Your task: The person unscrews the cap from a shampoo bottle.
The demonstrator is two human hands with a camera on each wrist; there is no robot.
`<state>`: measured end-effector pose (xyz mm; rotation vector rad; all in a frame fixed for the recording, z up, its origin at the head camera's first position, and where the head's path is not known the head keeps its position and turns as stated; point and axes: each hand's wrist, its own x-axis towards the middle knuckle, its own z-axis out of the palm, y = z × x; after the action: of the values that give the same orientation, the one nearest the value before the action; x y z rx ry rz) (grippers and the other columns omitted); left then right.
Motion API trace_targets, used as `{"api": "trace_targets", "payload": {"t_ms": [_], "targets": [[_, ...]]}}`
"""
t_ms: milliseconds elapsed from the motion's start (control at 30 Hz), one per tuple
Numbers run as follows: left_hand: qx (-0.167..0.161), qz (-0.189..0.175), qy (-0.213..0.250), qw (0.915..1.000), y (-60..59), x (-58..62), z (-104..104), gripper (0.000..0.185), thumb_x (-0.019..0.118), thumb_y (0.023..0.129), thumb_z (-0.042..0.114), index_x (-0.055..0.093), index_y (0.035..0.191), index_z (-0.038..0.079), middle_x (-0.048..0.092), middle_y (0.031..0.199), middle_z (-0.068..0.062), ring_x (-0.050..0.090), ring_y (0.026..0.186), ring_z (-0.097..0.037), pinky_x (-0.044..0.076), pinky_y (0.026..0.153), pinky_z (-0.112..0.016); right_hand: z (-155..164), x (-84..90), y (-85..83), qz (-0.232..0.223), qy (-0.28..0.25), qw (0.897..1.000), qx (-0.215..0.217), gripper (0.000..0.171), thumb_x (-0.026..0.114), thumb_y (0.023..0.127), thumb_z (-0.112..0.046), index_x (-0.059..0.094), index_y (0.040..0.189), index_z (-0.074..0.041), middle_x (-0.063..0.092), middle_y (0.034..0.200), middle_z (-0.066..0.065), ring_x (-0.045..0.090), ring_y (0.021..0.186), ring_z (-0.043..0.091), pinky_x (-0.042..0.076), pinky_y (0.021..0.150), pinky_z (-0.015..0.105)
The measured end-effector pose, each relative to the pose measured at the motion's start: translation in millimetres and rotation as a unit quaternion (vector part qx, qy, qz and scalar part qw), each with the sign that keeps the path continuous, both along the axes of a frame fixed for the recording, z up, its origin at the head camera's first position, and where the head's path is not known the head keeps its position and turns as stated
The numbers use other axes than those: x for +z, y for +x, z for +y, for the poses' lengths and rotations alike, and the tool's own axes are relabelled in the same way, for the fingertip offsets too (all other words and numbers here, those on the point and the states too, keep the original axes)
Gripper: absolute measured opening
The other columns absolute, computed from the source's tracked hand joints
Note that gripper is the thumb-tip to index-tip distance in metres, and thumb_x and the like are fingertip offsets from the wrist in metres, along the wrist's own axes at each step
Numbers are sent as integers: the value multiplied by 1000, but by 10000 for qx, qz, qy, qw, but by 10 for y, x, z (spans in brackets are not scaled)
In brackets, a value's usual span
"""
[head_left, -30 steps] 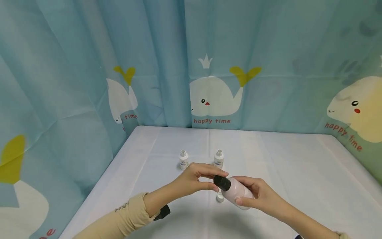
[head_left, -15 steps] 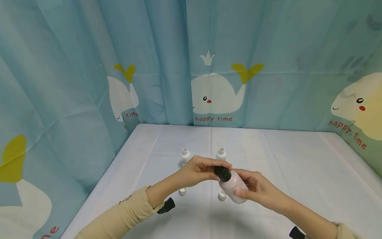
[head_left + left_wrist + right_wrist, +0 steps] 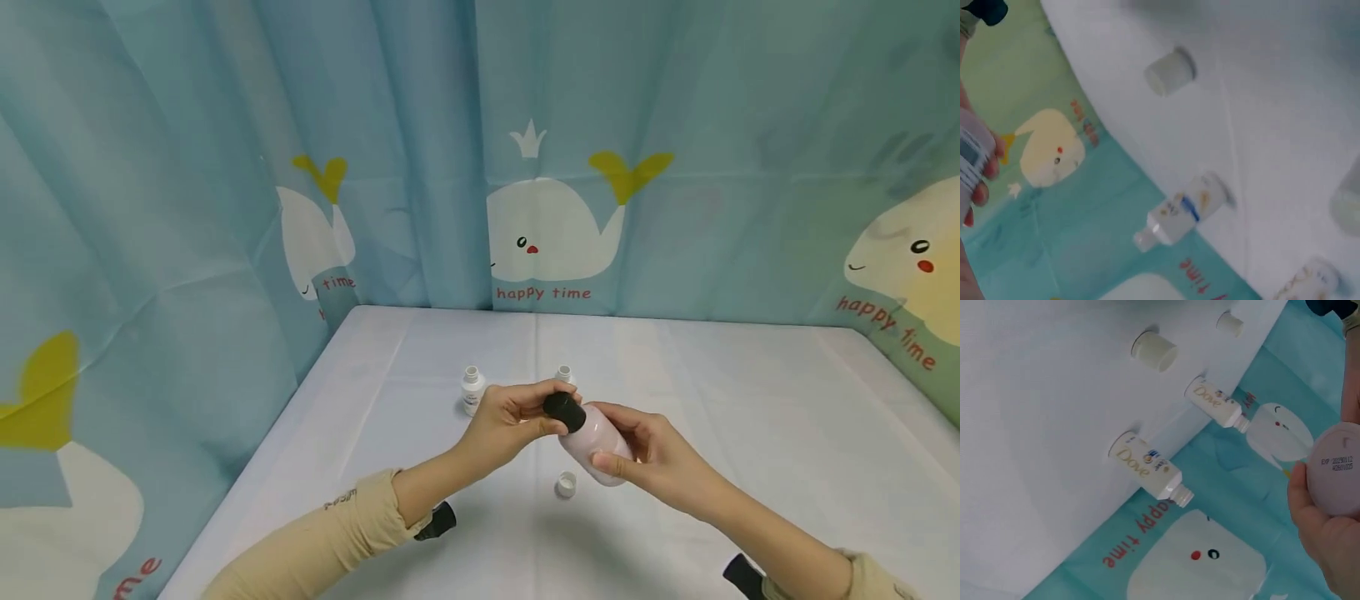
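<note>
Both hands meet over the table at a tilted pink bottle with a black cap. My right hand grips the bottle's body, its thumb on the near side. At the upper end, my left hand pinches the black cap between thumb and fingers. The bottle's round base, printed with a date, shows in the right wrist view. Behind the hands stand two uncapped white bottles marked Dove, a left one and a right one partly hidden by the left hand.
One white cap lies on the white tablecloth below the pink bottle. A second white cap shows in the right wrist view. Blue curtain with whale prints encloses the table's back and sides.
The left fingers have closed in on the black cap. Bottle and hands sit slightly higher in the head view, and the left white cap has slipped behind the left arm.
</note>
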<state>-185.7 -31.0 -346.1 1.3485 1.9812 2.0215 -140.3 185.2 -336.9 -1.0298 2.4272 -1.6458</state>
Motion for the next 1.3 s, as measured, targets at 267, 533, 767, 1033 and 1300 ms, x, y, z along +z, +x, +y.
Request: {"api": "trace_targets", "payload": {"t_ms": [267, 533, 767, 1033, 1300], "targets": [[1062, -474, 175, 9931, 14, -67, 136, 45, 75, 77, 14, 63, 114, -7, 67, 106, -27, 65, 90, 3, 57, 83, -30, -14, -34, -35, 386, 148, 9962, -771, 44, 68, 84, -3, 53, 124, 9, 62, 105, 18, 54, 76, 3, 51, 57, 23], [1690, -406, 310, 9843, 9, -67, 166, 30, 78, 72, 0, 65, 99, -5, 68, 96, -25, 63, 81, 0, 57, 80, -30, -77, -12, 8, 94, 202, 9915, -1285, 47, 72, 82, -8, 55, 123, 5, 63, 110, 20, 54, 73, 4, 52, 57, 22], [1724, -353, 336, 9838, 19, -43, 159, 26, 80, 71, 1, 56, 81, -2, 64, 86, -23, 59, 76, 0, 54, 76, -23, -126, -2, 37, 150, 358, 9867, -1581, 50, 75, 80, -12, 56, 124, 2, 64, 111, 17, 54, 78, 3, 51, 60, 21], [1570, -283, 215, 9870, -18, -50, 164, 52, 76, 76, 39, 52, 98, 0, 62, 97, -23, 61, 90, -10, 52, 86, -22, -136, -10, 24, -42, 329, 9892, -1427, 50, 73, 82, -13, 54, 125, 3, 62, 114, 20, 55, 75, 3, 52, 59, 22], [849, -377, 292, 9953, -50, -2, 74, 91, 65, 73, 59, 45, 132, -7, 53, 130, -28, 52, 123, -34, 45, 101, -24, -96, -11, 28, -27, 62, 9911, -1329, 46, 71, 83, -8, 54, 124, 4, 62, 113, 21, 57, 77, 4, 53, 60, 23]]}}
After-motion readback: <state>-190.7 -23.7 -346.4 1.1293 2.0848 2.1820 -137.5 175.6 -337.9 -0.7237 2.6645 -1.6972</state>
